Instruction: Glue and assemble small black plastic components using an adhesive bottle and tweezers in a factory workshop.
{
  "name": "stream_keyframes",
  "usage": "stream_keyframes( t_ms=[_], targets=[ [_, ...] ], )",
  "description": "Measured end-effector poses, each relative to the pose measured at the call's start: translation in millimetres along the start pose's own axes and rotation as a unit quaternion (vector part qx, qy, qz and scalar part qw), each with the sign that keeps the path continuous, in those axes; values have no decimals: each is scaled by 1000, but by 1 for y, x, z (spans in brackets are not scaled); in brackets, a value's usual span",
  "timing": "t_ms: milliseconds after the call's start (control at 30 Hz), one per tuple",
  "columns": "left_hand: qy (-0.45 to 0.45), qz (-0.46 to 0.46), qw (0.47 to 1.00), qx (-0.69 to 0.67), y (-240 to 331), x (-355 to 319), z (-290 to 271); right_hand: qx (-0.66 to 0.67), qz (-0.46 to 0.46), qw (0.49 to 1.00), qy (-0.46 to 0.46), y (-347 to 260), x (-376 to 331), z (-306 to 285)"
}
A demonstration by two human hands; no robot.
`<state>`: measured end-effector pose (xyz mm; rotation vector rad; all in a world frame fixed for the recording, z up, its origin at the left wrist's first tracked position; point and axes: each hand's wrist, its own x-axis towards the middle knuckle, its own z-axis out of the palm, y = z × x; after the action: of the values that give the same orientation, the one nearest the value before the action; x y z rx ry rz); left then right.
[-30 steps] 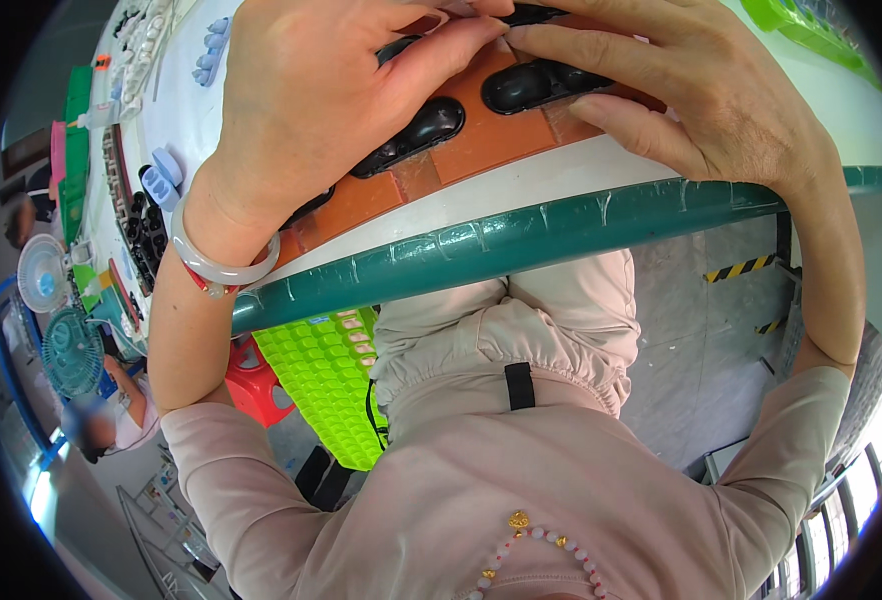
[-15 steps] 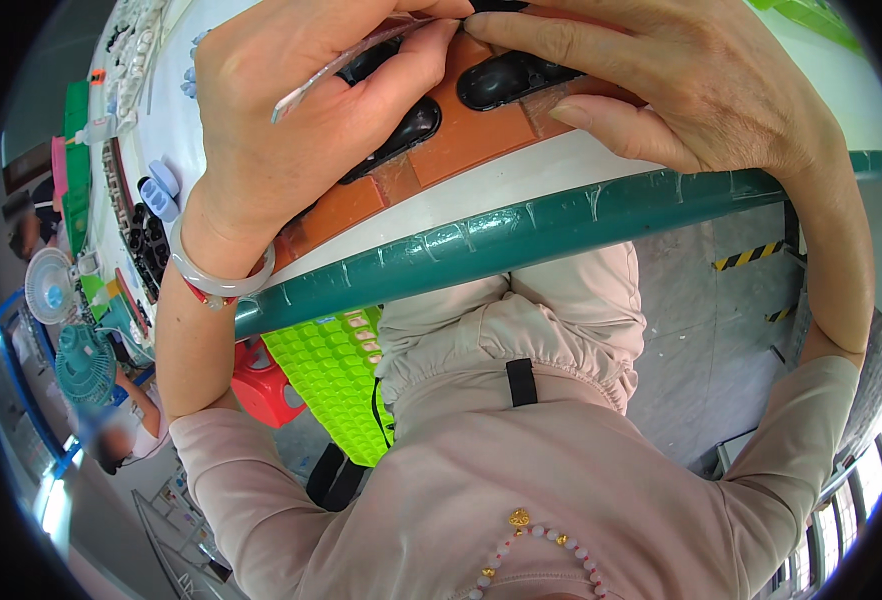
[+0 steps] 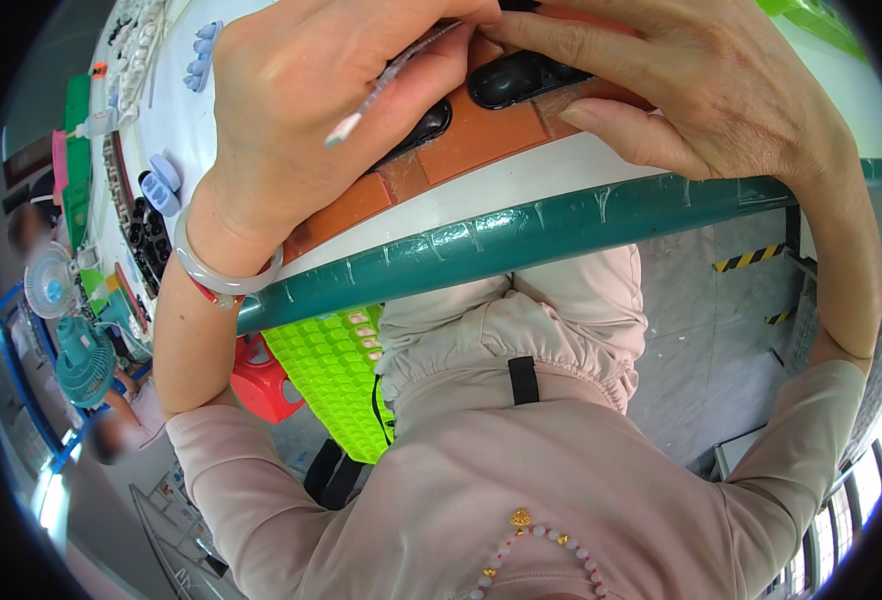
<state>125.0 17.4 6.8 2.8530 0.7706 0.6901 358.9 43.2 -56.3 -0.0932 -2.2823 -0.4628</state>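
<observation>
Orange tray on the white surface, long axis running lower left to upper right, with black parts seated along it. Left hand arched, fingers pinching a thin tool that slants down-left. Right hand spread flat, fingertips pressing the tray, gripping nothing.

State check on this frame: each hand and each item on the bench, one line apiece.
left hand: closed around a thin tool, resting on the tray
thin tool: held tilted, pale tip pointing down-left
right hand: fingers spread, pressing on the tray
orange tray: flat on the bench, near its edge
black parts: seated on the tray, partly covered by the hands
bench: green rim toward the person
</observation>
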Motion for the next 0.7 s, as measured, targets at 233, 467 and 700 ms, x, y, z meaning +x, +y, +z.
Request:
stream_keyframes(
  t_ms=[233, 467, 700],
  targets=[
    [-31, -294, 939, -177, 11, -3, -4, 196, 217, 921, -258, -8, 39, -41],
    [-29, -471, 870, -145, 1, 16, -42, 186, 211, 924, -259, -11, 43, -39],
    [-78, -502, 836, -208, 9, 9, -57, 232, 307, 861, -334, -6, 71, -53]
  ],
)
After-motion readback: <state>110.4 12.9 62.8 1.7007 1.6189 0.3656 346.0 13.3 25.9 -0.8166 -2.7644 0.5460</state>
